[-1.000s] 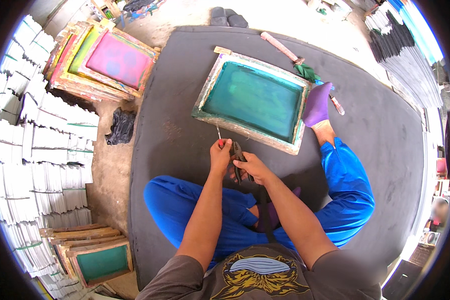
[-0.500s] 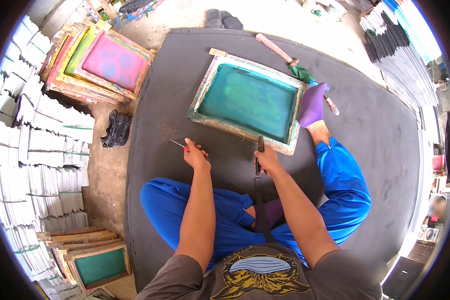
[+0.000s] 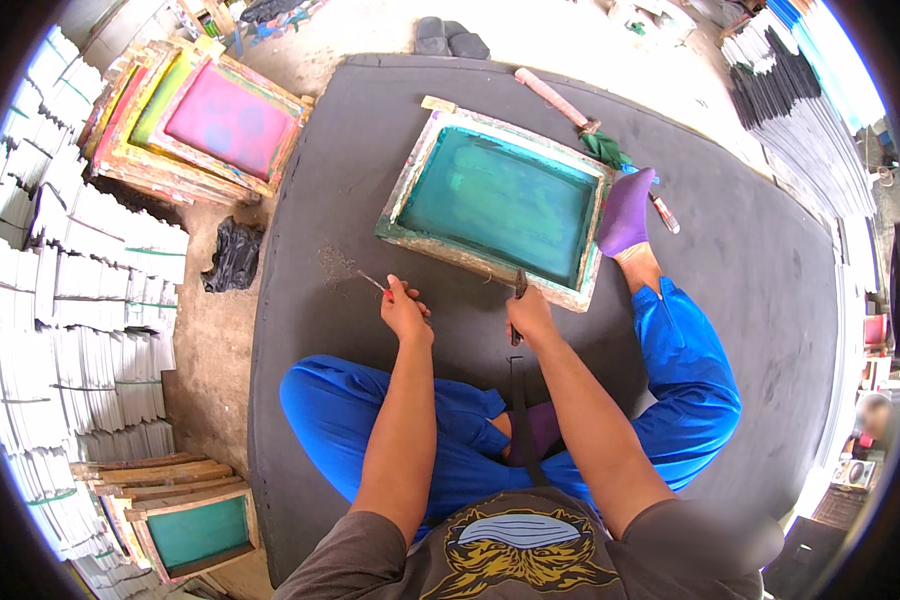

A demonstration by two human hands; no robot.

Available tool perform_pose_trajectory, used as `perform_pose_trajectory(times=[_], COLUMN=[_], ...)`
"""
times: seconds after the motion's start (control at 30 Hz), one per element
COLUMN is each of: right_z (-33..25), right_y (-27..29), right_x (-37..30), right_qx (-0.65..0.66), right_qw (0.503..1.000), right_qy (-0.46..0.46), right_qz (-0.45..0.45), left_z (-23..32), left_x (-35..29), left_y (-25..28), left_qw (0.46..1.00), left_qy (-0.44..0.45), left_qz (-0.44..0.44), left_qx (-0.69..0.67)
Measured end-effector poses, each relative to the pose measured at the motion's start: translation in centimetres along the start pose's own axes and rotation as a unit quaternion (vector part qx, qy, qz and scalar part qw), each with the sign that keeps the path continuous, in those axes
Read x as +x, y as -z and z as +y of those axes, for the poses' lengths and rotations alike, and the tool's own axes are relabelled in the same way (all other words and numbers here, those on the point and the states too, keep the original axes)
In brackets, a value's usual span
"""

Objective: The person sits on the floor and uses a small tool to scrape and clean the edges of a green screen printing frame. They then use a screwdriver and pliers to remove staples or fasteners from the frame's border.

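Note:
My left hand (image 3: pixel 406 312) is closed around a screwdriver (image 3: pixel 373 283) with a red handle and a thin metal shaft. Its tip points up and left, at a patch of small dark bits (image 3: pixel 338 266) scattered on the black mat. A dark tool that looks like pliers (image 3: pixel 520 285) is gripped in my right hand (image 3: pixel 533 316), partly hidden by the fingers. Just beyond that hand lies a printing screen frame (image 3: pixel 498 205), its teal mesh bordered by paint-stained wood. The pliers' upper end is close to the frame's near edge.
My purple-socked foot (image 3: pixel 626 212) rests against the frame's right side. Beyond it lie a pink-handled hammer (image 3: pixel 550 95), green cloth (image 3: pixel 602 148) and another screwdriver (image 3: pixel 664 214). Stacked screen frames (image 3: pixel 232 125), a black bag (image 3: pixel 234 256) and white stacks (image 3: pixel 110 300) stand left of the mat (image 3: pixel 760 330).
My left hand has shifted slightly right with the screwdriver, its tip now farther right by the scattered bits. My right hand has turned slightly on the pliers; the frame stays put.

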State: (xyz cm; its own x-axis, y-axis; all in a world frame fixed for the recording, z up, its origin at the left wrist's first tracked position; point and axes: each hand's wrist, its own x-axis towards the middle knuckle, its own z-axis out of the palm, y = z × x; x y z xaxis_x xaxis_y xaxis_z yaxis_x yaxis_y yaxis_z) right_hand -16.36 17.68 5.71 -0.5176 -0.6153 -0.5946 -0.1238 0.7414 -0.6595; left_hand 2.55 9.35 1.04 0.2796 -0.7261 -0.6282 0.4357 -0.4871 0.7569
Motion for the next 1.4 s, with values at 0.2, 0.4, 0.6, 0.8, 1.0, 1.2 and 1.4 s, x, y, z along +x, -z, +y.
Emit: perform_pose_trajectory(times=[0.2,0.4,0.6,0.8,1.0,1.2,1.4], right_z=[1.3,3.7,1.9,-0.1,-1.0,-1.2,0.7], right_y=[0.5,0.4,-1.3,-2.5,-2.7,-3.2,-2.1], right_x=[0.5,-0.3,-3.0,-4.4,-4.0,-3.6,-2.2], right_qx=[0.021,0.268,0.246,0.23,0.195,0.212,0.191], right_qw=[1.0,0.956,0.947,0.932,0.931,0.916,0.953], right_qy=[0.012,-0.004,0.01,0.019,0.011,-0.019,-0.021], right_qz=[-0.016,-0.12,-0.208,-0.28,-0.309,-0.34,-0.233], left_z=[-0.3,-0.5,-0.6,-1.5,-1.0,-0.5,0.0], left_x=[-0.5,-1.1,-4.2,-3.8,-3.8,-2.6,0.4], left_y=[-0.4,-0.2,-1.2,-0.6,-0.7,-0.1,0.6], left_qw=[1.0,0.993,0.944,0.938,0.952,0.96,0.992], left_qy=[0.003,0.006,-0.023,-0.058,-0.056,-0.051,-0.08], left_qz=[-0.011,-0.098,-0.282,-0.293,-0.265,-0.217,-0.067], left_qx=[0.015,0.069,0.171,0.178,0.139,0.172,0.074])
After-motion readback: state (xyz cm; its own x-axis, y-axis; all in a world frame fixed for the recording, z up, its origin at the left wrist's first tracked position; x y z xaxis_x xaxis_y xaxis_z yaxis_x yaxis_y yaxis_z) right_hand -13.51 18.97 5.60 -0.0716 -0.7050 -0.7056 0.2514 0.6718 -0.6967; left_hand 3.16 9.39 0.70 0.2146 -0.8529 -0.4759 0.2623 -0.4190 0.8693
